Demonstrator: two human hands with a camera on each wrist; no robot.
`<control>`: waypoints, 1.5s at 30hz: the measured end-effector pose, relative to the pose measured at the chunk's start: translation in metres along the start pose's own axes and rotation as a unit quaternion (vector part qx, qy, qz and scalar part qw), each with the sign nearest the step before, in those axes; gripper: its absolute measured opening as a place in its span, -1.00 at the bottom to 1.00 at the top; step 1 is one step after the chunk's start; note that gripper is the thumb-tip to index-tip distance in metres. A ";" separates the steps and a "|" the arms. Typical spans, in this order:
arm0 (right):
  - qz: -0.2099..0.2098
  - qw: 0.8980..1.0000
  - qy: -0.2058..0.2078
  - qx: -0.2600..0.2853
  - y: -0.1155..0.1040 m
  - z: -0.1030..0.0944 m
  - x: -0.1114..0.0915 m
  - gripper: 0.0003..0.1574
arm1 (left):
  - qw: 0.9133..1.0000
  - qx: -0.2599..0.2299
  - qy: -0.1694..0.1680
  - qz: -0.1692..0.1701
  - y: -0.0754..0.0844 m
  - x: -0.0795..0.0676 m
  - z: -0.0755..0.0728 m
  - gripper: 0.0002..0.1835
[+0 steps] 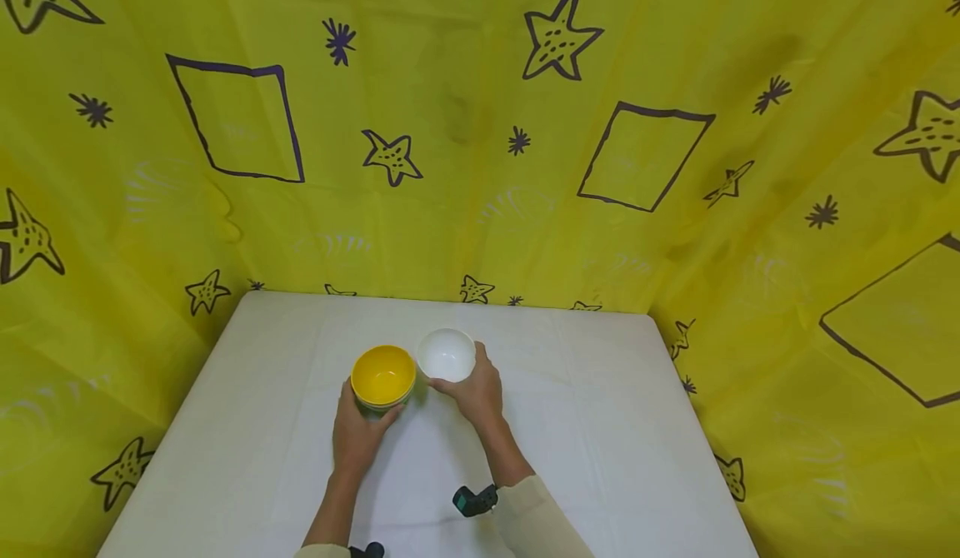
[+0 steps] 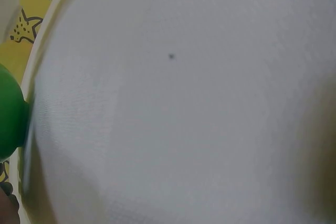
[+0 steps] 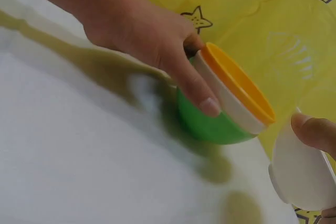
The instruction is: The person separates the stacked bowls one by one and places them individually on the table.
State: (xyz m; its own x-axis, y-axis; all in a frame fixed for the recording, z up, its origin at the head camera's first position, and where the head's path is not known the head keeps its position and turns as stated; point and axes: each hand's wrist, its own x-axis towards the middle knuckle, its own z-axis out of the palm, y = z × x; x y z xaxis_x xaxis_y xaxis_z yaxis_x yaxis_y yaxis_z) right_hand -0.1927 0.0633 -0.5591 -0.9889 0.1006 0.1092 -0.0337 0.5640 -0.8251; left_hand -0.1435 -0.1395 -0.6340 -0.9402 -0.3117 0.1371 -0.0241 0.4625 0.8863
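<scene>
My left hand [image 1: 357,431] grips a stack of nested bowls from its near side. On top of the stack is a yellow bowl [image 1: 384,375]. The right wrist view shows a white bowl [image 3: 223,96] under it and a green bowl [image 3: 212,127] at the bottom, with the left thumb pressed along the side. Held tilted just right of the stack is another white bowl [image 1: 447,355], its inside facing up. My right hand [image 1: 482,387] grips it by its right side, thumb at the near rim. The green bowl [image 2: 9,114] also shows at the left wrist view's edge.
A white-covered table [image 1: 285,458] lies beneath both hands. Yellow curtains [image 1: 450,233] with dark stars and squares hang around its back and sides. Dark devices are strapped at both wrists, the right wrist device [image 1: 474,501] showing more fully.
</scene>
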 end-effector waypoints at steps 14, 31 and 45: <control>0.020 1.000 -0.007 -0.020 0.025 0.012 -0.011 0.26 | 1.000 0.020 0.006 0.009 -0.003 0.001 0.001 0.08; 0.006 0.999 -0.013 -0.040 0.037 0.019 -0.013 0.29 | 1.000 0.022 0.005 0.012 -0.004 0.001 0.001 0.08; 0.002 0.997 -0.042 -0.065 0.032 0.015 -0.013 0.57 | 1.000 0.028 0.003 0.010 -0.001 0.001 -0.001 0.08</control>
State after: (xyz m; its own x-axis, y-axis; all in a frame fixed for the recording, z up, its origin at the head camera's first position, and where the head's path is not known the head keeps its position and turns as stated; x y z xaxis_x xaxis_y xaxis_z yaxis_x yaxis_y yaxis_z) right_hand -0.1829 0.0673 -0.5955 -0.9978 0.0383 0.0545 -0.0153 0.6656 -0.7461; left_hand -0.1440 -0.1409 -0.6348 -0.9387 -0.3071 0.1569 -0.0249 0.5142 0.8573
